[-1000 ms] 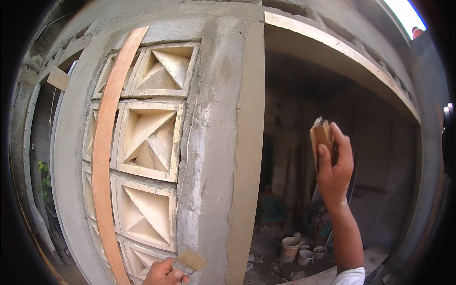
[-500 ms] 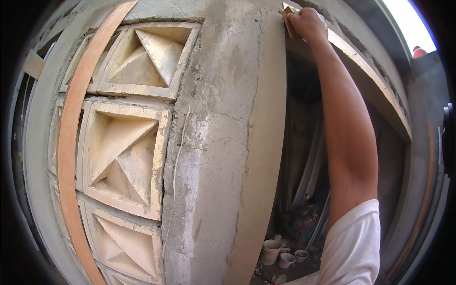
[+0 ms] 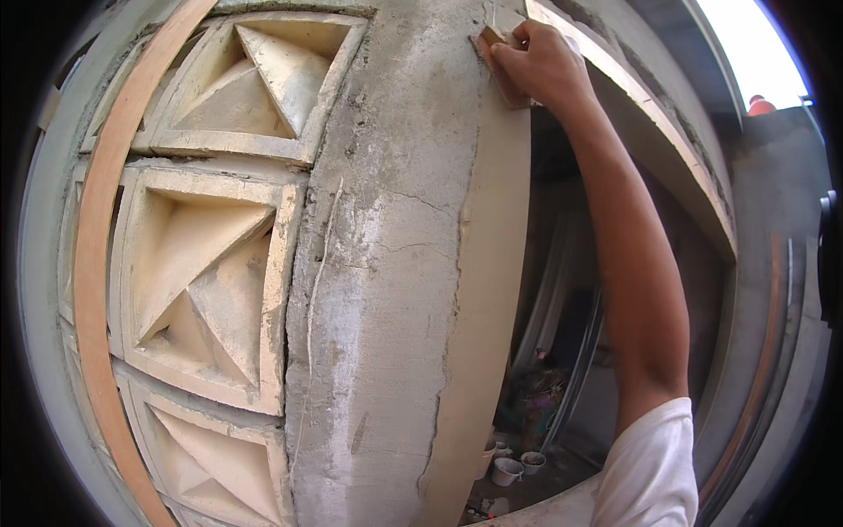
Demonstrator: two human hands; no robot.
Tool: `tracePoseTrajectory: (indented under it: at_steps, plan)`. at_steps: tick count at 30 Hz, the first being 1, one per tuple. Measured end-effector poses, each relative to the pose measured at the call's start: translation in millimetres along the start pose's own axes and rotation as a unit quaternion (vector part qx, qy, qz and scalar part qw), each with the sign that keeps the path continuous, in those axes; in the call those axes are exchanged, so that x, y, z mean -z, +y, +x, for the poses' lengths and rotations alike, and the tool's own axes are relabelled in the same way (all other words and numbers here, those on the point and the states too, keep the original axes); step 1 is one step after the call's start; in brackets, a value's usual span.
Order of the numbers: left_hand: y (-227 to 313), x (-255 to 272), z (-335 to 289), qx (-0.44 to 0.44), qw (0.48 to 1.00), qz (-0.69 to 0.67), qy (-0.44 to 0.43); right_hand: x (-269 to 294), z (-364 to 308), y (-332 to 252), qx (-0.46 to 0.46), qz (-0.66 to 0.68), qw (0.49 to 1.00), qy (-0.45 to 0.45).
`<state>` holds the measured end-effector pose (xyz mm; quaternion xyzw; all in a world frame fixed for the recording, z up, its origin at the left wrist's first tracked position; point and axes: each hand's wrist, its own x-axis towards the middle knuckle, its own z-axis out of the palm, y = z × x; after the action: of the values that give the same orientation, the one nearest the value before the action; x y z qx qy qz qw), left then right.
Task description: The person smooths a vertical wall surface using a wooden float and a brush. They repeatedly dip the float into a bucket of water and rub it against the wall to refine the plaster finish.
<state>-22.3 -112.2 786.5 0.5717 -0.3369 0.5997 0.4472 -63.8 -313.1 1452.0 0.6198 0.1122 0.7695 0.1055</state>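
Note:
My right hand [image 3: 549, 68] is raised high, its fingers closed around a thin, flat brown block [image 3: 507, 77]. The block's face lies against the upper part of a smooth beige strip [image 3: 493, 263] along the opening's edge. Whether it is wood or folded abrasive sheet I cannot tell. Left of the strip runs rough grey cement plaster [image 3: 386, 290] with cracks and a ragged border. My left hand is out of the picture.
Pale square vent blocks [image 3: 206, 285] are stacked at the left, crossed by a long wooden batten [image 3: 101, 255]. Through the opening, several buckets [image 3: 507, 472] stand on a dark floor. A pale beam [image 3: 645, 110] slants along the opening's top right.
My right hand has brought the brown block down and left, from the top corner of the opening onto the beige strip. The whole view has shifted slightly.

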Motion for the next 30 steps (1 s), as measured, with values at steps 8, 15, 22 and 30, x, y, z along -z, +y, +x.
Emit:
tracePoseTrajectory:
  at_steps: [8, 15, 22, 30]
  plan:
    - [-6.2, -13.4, -61.5, 0.195, 0.968, -0.077, 0.135, 24.8, -13.0, -6.6, -0.085, 0.024, 0.994, 0.07]
    - [-20.9, -6.6, -44.7, 0.077, 0.991, -0.054, 0.1, -6.2, 77.0, 28.9, -0.033, -0.017, 0.998, 0.044]
    - [-13.3, -35.2, -33.9, 0.059, 0.925, -0.251, 0.279, 26.3, -95.7, -39.0, 0.073, 0.094, 0.992, -0.045]
    - [-16.7, -26.9, -24.1, 0.13, 0.973, -0.151, 0.116, 7.9, -34.6, 58.0, -0.2, 0.588, 0.762, 0.183]
